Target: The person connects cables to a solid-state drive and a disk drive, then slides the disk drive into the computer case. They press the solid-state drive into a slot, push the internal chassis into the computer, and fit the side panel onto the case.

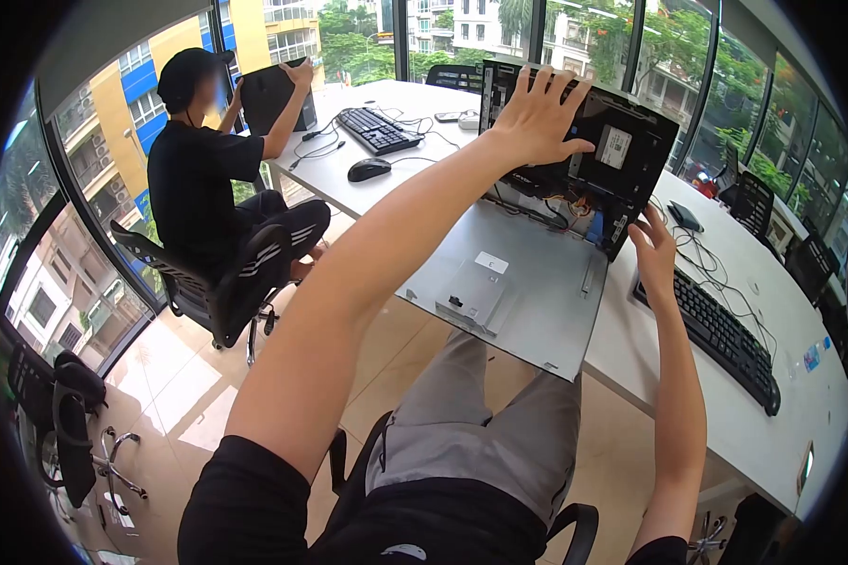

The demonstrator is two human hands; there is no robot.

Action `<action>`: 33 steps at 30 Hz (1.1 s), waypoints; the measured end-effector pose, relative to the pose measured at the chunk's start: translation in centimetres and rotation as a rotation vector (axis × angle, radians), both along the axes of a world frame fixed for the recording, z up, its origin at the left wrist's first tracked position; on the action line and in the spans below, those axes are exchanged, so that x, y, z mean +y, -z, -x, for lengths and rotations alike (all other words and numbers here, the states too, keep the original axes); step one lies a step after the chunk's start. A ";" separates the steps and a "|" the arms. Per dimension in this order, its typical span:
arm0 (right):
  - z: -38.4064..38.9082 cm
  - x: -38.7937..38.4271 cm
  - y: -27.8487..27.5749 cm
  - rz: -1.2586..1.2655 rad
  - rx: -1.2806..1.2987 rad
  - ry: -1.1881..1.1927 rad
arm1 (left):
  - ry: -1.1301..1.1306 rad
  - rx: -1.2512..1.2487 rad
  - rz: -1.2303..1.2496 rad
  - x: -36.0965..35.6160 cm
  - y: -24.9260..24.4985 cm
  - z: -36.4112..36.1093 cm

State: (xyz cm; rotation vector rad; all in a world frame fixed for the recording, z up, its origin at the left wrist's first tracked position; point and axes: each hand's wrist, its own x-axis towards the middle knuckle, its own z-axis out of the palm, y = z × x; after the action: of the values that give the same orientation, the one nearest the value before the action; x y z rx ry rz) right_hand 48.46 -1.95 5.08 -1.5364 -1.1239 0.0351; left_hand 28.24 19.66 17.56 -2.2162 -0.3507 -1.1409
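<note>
tbh that black open computer case (612, 160) propped up at 1 o'clock on the white counter (650, 367) could topple: left hand (537, 113) is just splayed flat on top, and can't tell if the right hand (655, 250) at its lower corner actually grips.

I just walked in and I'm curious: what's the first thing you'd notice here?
An opened computer case stands on the white table, with the left hand flat on top and the right hand at its side. Far left, another person sits holding a black case.
</note>
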 end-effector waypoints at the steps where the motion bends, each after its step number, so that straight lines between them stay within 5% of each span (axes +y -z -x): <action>1: -0.4 0.2 0.4 0.008 -0.048 0.011 | 0.059 -0.062 -0.024 -0.5 0.3 0.8; 10: -2.1 1.5 3.9 0.002 -0.144 0.070 | 0.562 -0.069 0.205 -12.5 4.4 10.6; 17: -0.7 0.9 3.6 0.105 -0.205 0.101 | 0.909 -0.058 0.393 -22.8 14.1 19.4; 25: 0.1 0.9 3.8 0.078 -0.239 0.112 | 0.544 -0.251 0.611 -18.5 28.1 24.4; 27: 0.6 0.7 3.3 0.097 -0.273 0.118 | 0.325 -0.241 1.004 -16.2 33.4 25.3; 30: 0.6 0.6 3.1 0.114 -0.301 0.125 | 0.231 -0.560 1.618 -14.5 34.9 24.4; 33: 0.6 0.4 2.9 0.105 -0.290 0.117 | 0.259 -0.610 1.696 -13.3 35.7 24.2</action>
State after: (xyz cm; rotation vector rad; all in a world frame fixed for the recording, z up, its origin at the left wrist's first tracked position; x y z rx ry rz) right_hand 47.81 -1.53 2.21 -1.7380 -1.2724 -0.2172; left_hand 4.07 6.34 -18.17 -3.1426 -1.8925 -2.0757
